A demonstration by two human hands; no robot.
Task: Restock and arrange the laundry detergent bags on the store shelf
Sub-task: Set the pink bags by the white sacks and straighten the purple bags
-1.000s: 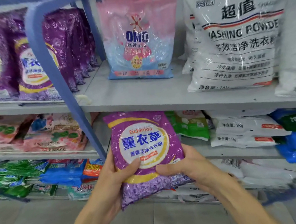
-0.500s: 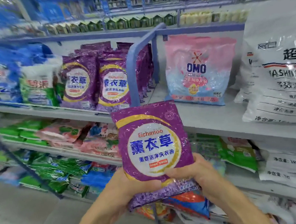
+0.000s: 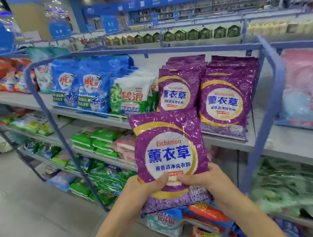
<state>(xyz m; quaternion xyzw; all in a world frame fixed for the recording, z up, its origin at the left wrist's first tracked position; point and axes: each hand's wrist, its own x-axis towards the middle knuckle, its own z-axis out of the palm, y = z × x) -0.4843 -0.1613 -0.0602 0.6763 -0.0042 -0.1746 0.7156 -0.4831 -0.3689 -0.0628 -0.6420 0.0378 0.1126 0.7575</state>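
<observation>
I hold a purple Eichimoo detergent bag [image 3: 169, 156] upright in front of the shelf. My left hand [image 3: 141, 188] grips its lower left part, thumb on the front. My right hand [image 3: 207, 179] grips its lower right part the same way. Behind and above it, two rows of the same purple bags [image 3: 227, 101] stand upright on the grey top shelf [image 3: 274, 144], inside a blue metal divider frame [image 3: 275, 86]. The held bag's top edge overlaps the left row of purple bags [image 3: 177, 87].
Left of the purple rows stand a green-and-white bag [image 3: 131, 97] and blue bags [image 3: 86, 87]. A pink OMO bag [image 3: 311, 94] stands right of the divider. Lower shelves hold flat green, pink and orange packs. Grey floor lies at the left.
The bag has been lifted from the lower shelves up to the top shelf level. My view has swung up and left, bringing the purple rows right behind the bag.
</observation>
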